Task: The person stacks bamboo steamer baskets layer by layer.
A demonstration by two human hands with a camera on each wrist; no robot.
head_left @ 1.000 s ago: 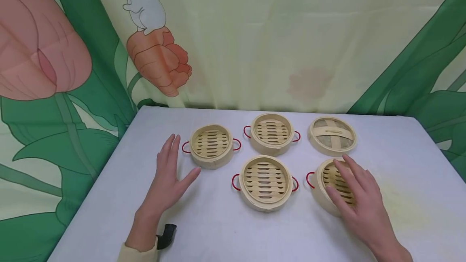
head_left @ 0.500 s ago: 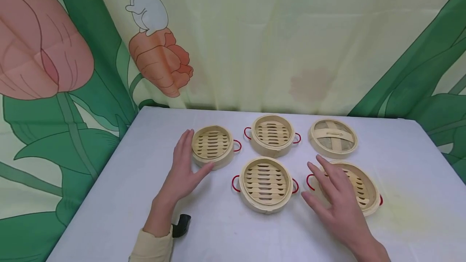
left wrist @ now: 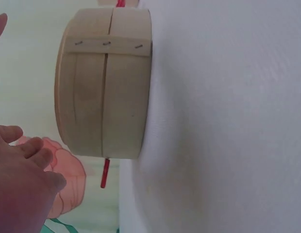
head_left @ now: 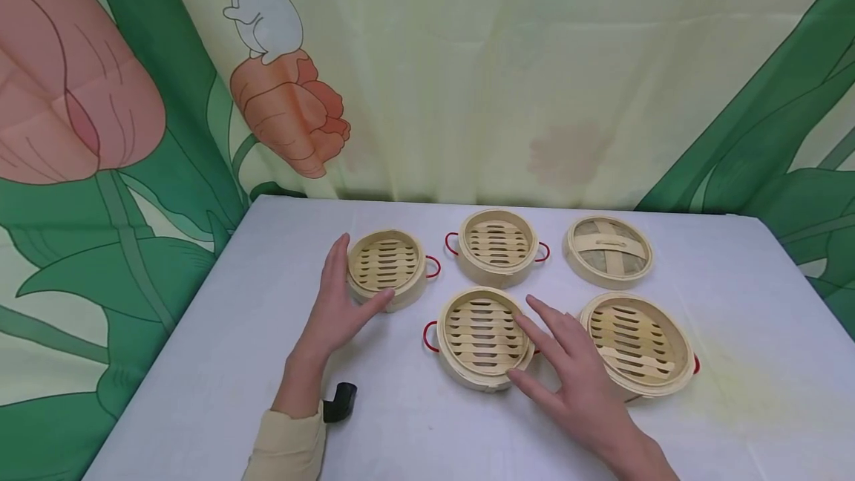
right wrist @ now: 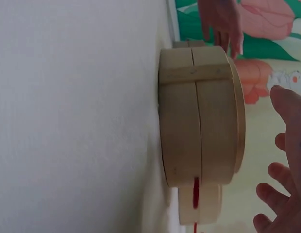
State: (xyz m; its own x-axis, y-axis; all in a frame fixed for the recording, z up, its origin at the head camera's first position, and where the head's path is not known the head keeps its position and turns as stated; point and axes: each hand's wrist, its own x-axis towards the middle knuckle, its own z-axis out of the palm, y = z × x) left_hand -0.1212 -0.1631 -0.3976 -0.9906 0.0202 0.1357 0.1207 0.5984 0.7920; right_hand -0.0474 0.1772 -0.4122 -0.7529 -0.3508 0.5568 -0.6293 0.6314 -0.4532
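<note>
My left hand [head_left: 334, 310] is beside the left bamboo steamer basket [head_left: 384, 262], fingers straight along its left side and thumb in front. That hand hides the basket's left red handle. In the left wrist view the fingers [left wrist: 26, 165] spread near the basket's pale wall [left wrist: 107, 102]. Over the right edge of the front middle steamer basket [head_left: 481, 332] my right hand [head_left: 574, 377] reaches with spread fingers, covering most of that side's red handle. The right wrist view has this basket [right wrist: 199, 121] upright on the table, with a gap between it and the fingers [right wrist: 274, 196].
Behind stands another steamer basket [head_left: 497, 243] with red handles. A round bamboo lid [head_left: 608, 251] lies at the back right, and one more basket [head_left: 637, 340] sits right of my right hand. All rest on a white-covered table [head_left: 200, 377] before a printed curtain [head_left: 454, 95].
My right hand has moved left from the right basket to the front middle basket. My left hand has moved right and forward, up to the left basket. The baskets stand where they were.
</note>
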